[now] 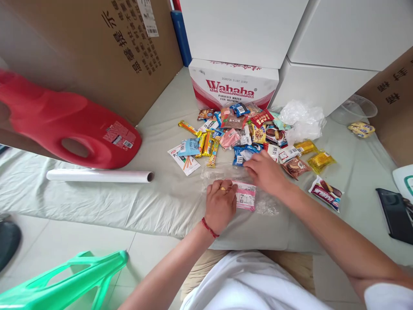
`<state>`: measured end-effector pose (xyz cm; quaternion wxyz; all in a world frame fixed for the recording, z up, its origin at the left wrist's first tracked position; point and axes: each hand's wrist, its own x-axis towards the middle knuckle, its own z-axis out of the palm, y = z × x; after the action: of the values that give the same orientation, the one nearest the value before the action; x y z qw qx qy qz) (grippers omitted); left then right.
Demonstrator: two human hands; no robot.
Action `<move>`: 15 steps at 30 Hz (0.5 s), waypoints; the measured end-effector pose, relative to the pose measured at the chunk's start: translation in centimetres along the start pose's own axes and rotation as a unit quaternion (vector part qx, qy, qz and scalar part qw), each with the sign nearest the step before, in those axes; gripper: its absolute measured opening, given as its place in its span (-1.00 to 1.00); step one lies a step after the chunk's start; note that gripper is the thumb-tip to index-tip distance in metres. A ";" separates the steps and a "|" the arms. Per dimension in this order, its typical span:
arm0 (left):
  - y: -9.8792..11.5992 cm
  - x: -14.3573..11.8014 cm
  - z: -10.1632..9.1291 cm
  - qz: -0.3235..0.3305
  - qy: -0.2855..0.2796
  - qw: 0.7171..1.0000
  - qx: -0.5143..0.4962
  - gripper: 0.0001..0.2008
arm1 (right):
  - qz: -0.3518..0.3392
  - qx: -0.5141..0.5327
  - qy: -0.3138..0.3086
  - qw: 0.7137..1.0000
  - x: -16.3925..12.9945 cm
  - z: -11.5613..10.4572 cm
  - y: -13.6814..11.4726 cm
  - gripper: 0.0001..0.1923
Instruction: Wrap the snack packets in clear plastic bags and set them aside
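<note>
My left hand (221, 200) has its fingers curled over a flat pink-and-white packet (247, 196) with printed labels. That packet lies on or inside a clear plastic bag (268, 204), spread near the bed's front edge. Closed at the fingertips, my right hand (266, 171) pinches clear film just beyond the packet; its exact grip is partly hidden. Right at those fingers is a blue snack packet (238, 156). Behind both hands sprawls a heap of small wrapped snacks, among them a pink packet (230, 138), yellow sticks (207, 144) and a cookie packet (259, 133).
A Wahaha carton (235, 84) stands behind the heap, against white cabinets (245, 30). Crumpled plastic (303, 118) and a maroon-white snack (326, 193) lie to the right, with a phone (395, 215) farther out. Leftward are a red jug (80, 125), a white roll (100, 175) and a green stool (80, 280).
</note>
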<state>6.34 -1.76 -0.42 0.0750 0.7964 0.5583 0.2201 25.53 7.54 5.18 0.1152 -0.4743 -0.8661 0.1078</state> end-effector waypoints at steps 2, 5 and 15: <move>0.4 -0.1 0.1 -0.016 -0.004 1.000 0.019 -0.70 | -0.031 -0.065 -0.032 0.997 3.2 1.3 -0.7 -0.78; 0.6 -0.1 0.2 -0.021 -0.012 0.999 0.033 -0.70 | -0.061 -0.075 -0.067 0.993 6.7 3.3 0.0 -0.84; -0.3 -0.6 1.1 -0.054 0.001 0.999 0.006 -0.62 | -0.100 0.102 -0.070 0.987 6.2 1.0 1.7 -0.81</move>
<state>6.38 -2.04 -1.67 0.0819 0.7650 0.6021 0.2134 23.32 13.64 4.36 0.1122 -0.3627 -0.8995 0.2162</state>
